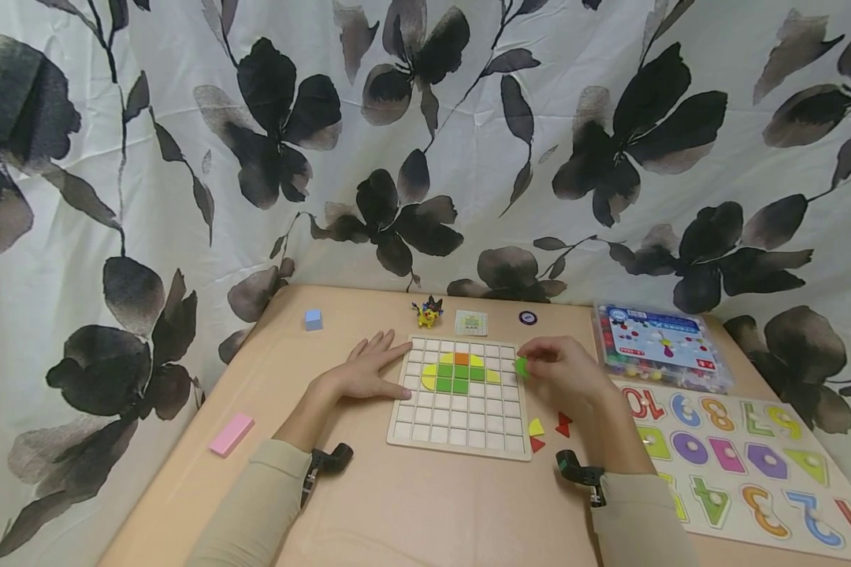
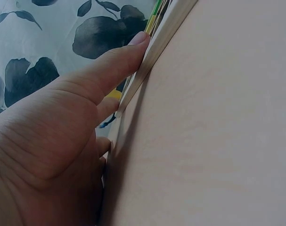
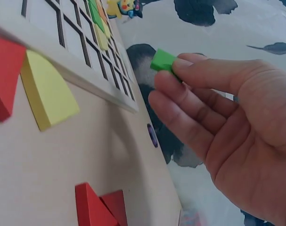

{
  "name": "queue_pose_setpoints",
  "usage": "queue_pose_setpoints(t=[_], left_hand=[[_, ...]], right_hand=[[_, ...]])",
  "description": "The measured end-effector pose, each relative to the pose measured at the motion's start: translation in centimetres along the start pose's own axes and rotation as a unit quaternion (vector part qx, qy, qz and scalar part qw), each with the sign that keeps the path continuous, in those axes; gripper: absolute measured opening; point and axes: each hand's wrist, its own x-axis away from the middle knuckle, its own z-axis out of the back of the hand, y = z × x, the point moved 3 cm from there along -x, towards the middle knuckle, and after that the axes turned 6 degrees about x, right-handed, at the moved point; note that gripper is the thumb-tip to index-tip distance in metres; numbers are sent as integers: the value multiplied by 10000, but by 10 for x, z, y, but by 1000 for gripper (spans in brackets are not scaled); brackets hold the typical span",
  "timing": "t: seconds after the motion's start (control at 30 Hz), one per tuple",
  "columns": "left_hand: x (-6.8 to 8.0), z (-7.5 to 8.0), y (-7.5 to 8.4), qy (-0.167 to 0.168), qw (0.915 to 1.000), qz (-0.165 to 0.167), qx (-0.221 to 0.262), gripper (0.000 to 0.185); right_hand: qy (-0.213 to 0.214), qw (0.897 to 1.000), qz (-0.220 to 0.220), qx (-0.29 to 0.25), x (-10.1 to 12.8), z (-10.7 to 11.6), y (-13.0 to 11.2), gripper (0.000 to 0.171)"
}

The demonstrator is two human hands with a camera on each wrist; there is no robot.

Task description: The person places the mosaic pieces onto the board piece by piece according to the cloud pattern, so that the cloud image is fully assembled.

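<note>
A white grid board (image 1: pixel 461 431) lies on the table, with green, yellow and orange pieces (image 1: pixel 452 384) set in its upper cells. My left hand (image 1: pixel 358 376) rests at the board's left edge, fingers spread and thumb on the rim; the left wrist view shows the thumb (image 2: pixel 119 63) along that edge. Over the right edge, my right hand (image 1: pixel 566 366) pinches a small green block (image 3: pixel 161 60) between thumb and fingertips, raised off the board. Beside the board's lower right lie a yellow curved piece (image 3: pixel 47 92) and several red triangular pieces (image 3: pixel 5 77).
Behind the board stand a small yellow figurine (image 1: pixel 428 313), a pattern card (image 1: pixel 471 323) and a dark round disc (image 1: pixel 528 318). A clear plastic box (image 1: pixel 663 346) and a number puzzle board (image 1: pixel 737 492) occupy the right. Leftward are a blue cube (image 1: pixel 314 320) and a pink block (image 1: pixel 232 435).
</note>
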Motion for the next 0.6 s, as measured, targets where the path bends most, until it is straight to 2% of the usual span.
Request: queue_pose_setpoints(t=[0.17, 0.3, 0.6], left_hand=[[1, 0, 1, 0, 10000, -9, 26, 104], [2, 0, 3, -7, 10000, -36, 52, 104], [2, 0, 1, 13, 10000, -53, 42, 104]], right_hand=[[-43, 9996, -43, -280, 0, -5, -9, 26], [-99, 9989, -122, -433, 0, -11, -16, 23], [-153, 9993, 176, -308, -4, -20, -28, 22]])
